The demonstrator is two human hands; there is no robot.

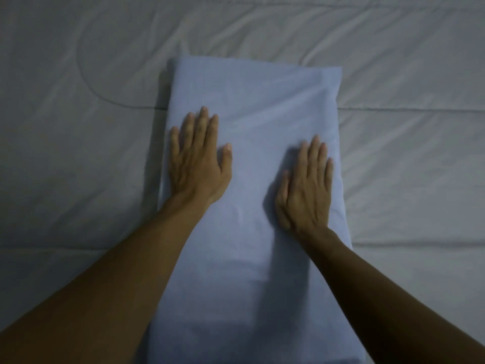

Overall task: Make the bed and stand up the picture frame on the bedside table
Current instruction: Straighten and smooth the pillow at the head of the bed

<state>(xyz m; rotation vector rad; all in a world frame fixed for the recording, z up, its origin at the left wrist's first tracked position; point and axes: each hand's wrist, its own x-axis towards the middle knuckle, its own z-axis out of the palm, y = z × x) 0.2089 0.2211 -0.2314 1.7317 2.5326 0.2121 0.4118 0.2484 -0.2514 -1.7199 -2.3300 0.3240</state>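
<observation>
The light-blue pillow (252, 179) lies lengthwise on the white quilted comforter (78, 127), centre to 6 o'clock. The left hand (195, 164) and right hand (305, 187) press flat on it, fingers straight and close together. Smooth outward with even pressure, I judge.

Pale blue pillow (252, 106) lies lengthwise on a white quilted bedcover (78, 101), long axis running away from the viewer. Left hand (196, 164) flat on pillow near its left edge, fingers straight. Right hand (305, 187) flat near the right edge, slightly blurred. Both forearms bare.
</observation>
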